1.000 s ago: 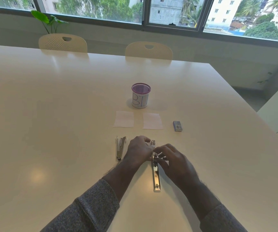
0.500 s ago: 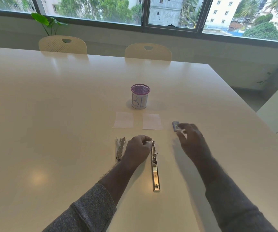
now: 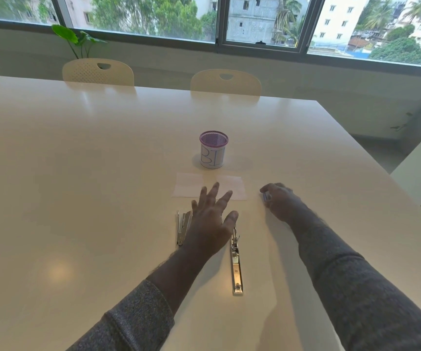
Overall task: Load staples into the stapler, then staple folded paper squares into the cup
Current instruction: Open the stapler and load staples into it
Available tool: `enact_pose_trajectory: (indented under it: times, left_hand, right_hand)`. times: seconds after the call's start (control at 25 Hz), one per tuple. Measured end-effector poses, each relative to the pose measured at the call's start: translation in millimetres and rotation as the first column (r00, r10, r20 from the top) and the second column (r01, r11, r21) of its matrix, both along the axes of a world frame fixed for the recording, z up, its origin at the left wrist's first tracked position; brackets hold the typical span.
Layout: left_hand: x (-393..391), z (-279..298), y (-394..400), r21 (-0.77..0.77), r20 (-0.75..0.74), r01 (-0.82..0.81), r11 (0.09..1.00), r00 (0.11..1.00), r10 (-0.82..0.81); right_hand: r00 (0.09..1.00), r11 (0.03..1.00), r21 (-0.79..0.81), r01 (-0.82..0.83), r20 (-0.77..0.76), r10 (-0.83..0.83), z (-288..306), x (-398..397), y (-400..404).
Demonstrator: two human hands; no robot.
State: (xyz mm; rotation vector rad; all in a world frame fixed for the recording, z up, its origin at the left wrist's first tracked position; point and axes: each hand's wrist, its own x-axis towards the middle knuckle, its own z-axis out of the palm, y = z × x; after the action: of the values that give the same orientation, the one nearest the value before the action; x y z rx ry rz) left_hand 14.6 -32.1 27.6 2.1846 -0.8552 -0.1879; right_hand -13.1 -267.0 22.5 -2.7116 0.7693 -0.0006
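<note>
Metal stapler [image 3: 236, 262] lies opened out flat at lower center of the table [image 3: 77, 173], left hand [image 3: 210, 219] spread loose just above it, right hand [image 3: 279, 201] at center right curled around the little staple box [image 3: 266, 197], cup [image 3: 213, 149] sitting further up.

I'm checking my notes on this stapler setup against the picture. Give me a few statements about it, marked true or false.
1. The right hand grips the staple box. True.
2. The cup lies tipped on its side. False: it stands upright.
3. The left hand is spread open, holding nothing. True.
4. Both paper squares are already in the cup. False: they lie flat on the table, nearer the person than the cup.
5. The opened stapler lies between the two arms. True.
</note>
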Motion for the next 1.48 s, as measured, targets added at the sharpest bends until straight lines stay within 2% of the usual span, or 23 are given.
enact_pose_trajectory:
  times: [0.16,0.28,0.36,0.44,0.52,0.68,0.84,1.08,1.28,1.48]
  left_hand:
    - [3,7,-2,-0.081,-0.076,-0.026,0.996,0.997,0.019]
    - [1,16,-7,-0.209,-0.083,-0.139,0.968,0.989,0.124]
    - [5,23,-9,-0.322,-0.283,-0.165,0.932,0.957,0.071]
    - [10,26,-7,-0.474,-0.550,-0.168,0.864,0.823,-0.142]
    - [13,27,-2,-0.581,-0.672,-0.185,0.792,0.658,-0.339]
    - [12,23,8,-0.664,-0.717,-0.223,0.714,0.461,-0.523]
    - [11,21,15,-0.679,-0.733,-0.321,0.660,0.336,-0.591]
    - [11,10,18,-0.704,-0.709,-0.371,0.605,0.316,-0.631]
    - [7,13,18,-0.709,-0.702,-0.407,0.576,0.324,-0.634]
    - [6,12,17,-0.705,-0.706,-0.414,0.576,0.325,-0.630]
  right_hand:
    - [0.975,0.991,0.108,-0.082,0.214,0.057,9,-10,19]
    - [0.900,0.958,0.177,-0.226,0.413,0.136,32,-20,51]
    - [0.862,0.932,0.198,-0.303,0.475,0.179,46,-31,72]
    - [0.838,0.912,0.201,-0.357,0.501,0.217,56,-42,87]
    - [0.830,0.910,0.184,-0.371,0.504,0.236,60,-49,96]
    - [0.841,0.915,0.179,-0.362,0.485,0.238,62,-53,103]
    - [0.824,0.916,0.128,-0.380,0.497,0.273,61,-58,109]
    - [0.736,0.915,-0.008,-0.403,0.592,0.329,53,-68,117]
    - [0.669,0.921,-0.259,-0.293,0.632,0.390,49,-78,126]
    - [0.659,0.914,-0.307,-0.265,0.635,0.404,47,-85,129]
